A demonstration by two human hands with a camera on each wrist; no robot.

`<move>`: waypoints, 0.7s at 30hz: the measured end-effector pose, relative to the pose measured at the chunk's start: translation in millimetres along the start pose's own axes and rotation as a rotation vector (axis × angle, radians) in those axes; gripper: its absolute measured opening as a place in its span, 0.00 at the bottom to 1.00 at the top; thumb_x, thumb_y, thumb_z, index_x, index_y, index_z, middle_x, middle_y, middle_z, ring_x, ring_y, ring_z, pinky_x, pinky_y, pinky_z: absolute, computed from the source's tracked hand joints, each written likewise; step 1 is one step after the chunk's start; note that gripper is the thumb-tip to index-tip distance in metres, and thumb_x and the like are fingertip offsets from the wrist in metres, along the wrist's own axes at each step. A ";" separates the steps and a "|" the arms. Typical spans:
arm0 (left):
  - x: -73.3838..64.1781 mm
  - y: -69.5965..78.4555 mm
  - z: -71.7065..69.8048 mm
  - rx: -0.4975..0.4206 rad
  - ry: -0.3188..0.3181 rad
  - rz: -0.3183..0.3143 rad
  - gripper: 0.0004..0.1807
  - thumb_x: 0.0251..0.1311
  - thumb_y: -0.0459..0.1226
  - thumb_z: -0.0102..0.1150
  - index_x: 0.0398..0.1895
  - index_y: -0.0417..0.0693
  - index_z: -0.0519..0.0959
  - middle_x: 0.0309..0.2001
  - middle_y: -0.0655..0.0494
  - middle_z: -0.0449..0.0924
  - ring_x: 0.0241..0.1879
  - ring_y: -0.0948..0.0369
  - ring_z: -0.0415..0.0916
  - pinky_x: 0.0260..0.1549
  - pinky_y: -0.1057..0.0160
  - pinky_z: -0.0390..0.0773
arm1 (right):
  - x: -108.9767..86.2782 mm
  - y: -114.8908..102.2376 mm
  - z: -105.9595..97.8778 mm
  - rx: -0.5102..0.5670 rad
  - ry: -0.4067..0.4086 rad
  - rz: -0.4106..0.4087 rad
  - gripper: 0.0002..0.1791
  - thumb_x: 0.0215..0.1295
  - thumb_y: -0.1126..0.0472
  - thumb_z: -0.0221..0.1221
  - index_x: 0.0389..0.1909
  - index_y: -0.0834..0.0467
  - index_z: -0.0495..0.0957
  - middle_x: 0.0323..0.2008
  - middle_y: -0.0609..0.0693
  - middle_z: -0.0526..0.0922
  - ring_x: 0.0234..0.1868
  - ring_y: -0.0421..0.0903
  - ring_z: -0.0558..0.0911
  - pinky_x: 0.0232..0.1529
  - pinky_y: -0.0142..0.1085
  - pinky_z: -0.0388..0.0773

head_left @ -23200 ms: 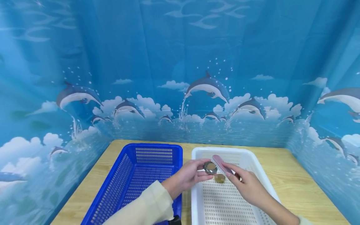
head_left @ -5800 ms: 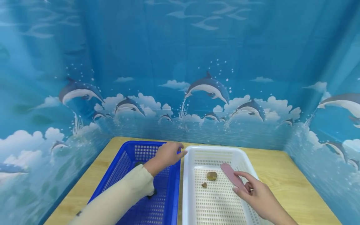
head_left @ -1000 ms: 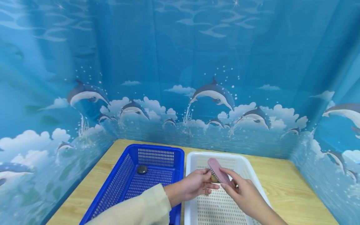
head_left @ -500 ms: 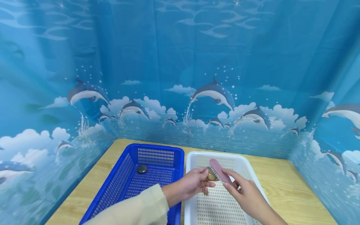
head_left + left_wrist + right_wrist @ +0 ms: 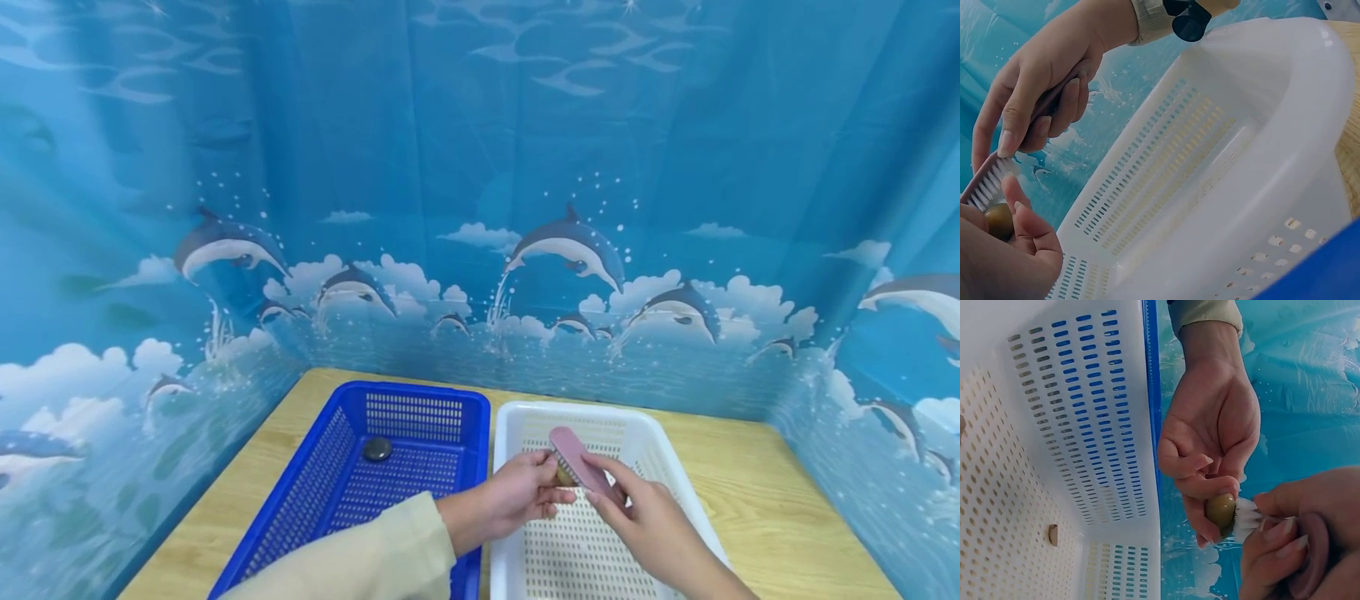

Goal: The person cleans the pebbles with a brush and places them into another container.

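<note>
pinching a stone (image 5: 1220,510), left grip (image 5: 517,493) overhangs the white basket's rim (image 5: 504,442), room beneath; right grip (image 5: 647,508) pinches a brush (image 5: 573,453).

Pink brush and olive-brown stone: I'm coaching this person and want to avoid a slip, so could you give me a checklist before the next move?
1. Left hand pinches the olive-brown stone: ok.
2. Right hand grips the pink brush: ok.
3. Bristles touch the stone: ok, as the right wrist view shows.
4. Stone clean all over: cannot tell; fingers and brush hide part of it.
5. Dark stone rests inside the blue basket: ok, near the far left corner.
6. White basket free of loose pieces: not ok; a small brown piece lies in it.
</note>
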State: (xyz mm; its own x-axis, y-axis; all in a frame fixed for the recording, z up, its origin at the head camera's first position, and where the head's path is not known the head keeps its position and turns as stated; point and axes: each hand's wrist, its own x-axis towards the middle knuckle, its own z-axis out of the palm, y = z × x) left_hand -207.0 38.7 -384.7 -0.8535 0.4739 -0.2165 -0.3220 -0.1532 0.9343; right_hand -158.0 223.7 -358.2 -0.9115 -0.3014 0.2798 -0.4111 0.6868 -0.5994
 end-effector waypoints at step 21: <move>-10.9 18.3 5.7 -0.090 0.072 0.039 0.21 0.78 0.38 0.30 0.65 0.37 0.64 0.37 0.54 0.76 0.29 0.66 0.70 0.24 0.73 0.68 | 11.8 -3.8 -13.7 0.045 -0.041 0.063 0.24 0.70 0.51 0.57 0.64 0.54 0.71 0.21 0.40 0.75 0.17 0.34 0.67 0.16 0.31 0.68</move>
State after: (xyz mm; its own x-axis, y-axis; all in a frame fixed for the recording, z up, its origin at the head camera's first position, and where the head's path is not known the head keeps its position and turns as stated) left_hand -201.2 35.6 -363.7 -0.8920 0.4036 -0.2036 -0.3213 -0.2491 0.9136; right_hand -167.0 226.6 -342.3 -0.9347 -0.2864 0.2103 -0.3527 0.6753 -0.6478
